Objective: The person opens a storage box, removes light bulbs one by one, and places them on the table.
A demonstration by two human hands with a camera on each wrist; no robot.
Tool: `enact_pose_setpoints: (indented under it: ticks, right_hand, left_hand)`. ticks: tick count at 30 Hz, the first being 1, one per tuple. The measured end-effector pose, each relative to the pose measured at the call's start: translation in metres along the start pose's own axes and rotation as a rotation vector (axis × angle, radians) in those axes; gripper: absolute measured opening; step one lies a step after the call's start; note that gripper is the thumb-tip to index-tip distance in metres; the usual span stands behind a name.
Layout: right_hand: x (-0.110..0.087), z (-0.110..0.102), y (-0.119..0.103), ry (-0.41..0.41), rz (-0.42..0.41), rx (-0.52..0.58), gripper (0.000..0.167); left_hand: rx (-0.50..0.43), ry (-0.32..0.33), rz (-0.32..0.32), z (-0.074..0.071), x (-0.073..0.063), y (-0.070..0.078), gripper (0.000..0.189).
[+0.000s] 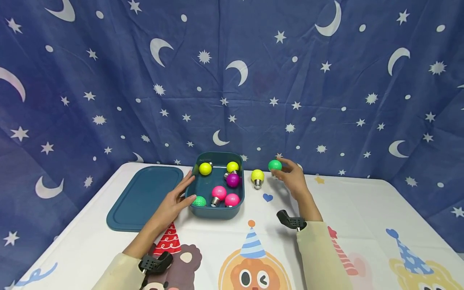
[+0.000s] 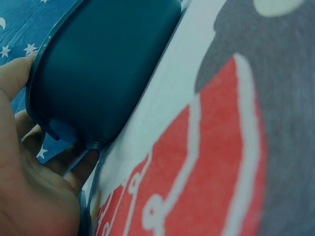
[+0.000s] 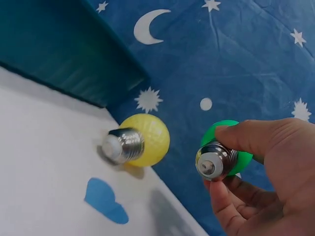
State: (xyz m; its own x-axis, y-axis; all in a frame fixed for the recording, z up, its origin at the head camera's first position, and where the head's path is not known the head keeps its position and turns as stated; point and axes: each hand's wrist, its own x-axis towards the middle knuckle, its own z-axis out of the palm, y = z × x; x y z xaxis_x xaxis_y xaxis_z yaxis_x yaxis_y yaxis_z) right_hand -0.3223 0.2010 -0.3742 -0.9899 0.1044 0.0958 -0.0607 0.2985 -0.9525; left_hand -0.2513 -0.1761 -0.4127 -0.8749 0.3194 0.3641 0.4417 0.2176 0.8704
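My right hand (image 1: 293,179) pinches a green light bulb (image 1: 274,165) between thumb and fingers, above the far part of the table. In the right wrist view its metal screw base (image 3: 215,161) points at the camera. A yellow bulb (image 1: 257,176) stands to the left of that hand, screw base toward me. Left of it is a dark teal box (image 1: 217,213) with several bulbs inside, among them a purple bulb (image 1: 233,180), a pink bulb (image 1: 219,192) and a green textured bulb (image 1: 199,201). My left hand (image 1: 177,200) rests against the box's left side, fingers extended, thumb at the near corner.
A flat teal lid (image 1: 145,197) lies on the table left of the box. The white tablecloth (image 1: 362,209) carries printed cartoon animals and party hats. Behind the table hangs a blue curtain (image 1: 261,88) with moons and stars, close to the far edge.
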Motion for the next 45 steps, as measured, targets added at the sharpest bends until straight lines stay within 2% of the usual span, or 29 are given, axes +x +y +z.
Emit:
enact_pose_setpoints:
  ticks: [4, 9, 14, 31, 45]
  right_hand:
    - [0.000, 0.002, 0.008, 0.006, 0.018, -0.029, 0.057]
    - [0.002, 0.007, 0.021, 0.021, 0.034, -0.149, 0.056]
    - [0.002, 0.011, 0.029, 0.033, 0.021, -0.212, 0.055]
    - [0.004, 0.014, 0.031, 0.028, 0.037, -0.234, 0.056]
    - [0.004, 0.013, 0.029, 0.004, 0.086, -0.268, 0.058]
  left_hand:
    - [-0.005, 0.001, -0.004, 0.000, 0.000, 0.000, 0.060]
    - [-0.004, -0.001, 0.000, 0.000, 0.001, -0.002, 0.060]
    - [-0.002, 0.002, -0.004, 0.000, 0.001, -0.001, 0.061]
    - [-0.010, 0.001, -0.009, 0.001, 0.000, 0.002, 0.060]
    - [-0.005, 0.004, -0.011, 0.001, 0.000, 0.002, 0.060]
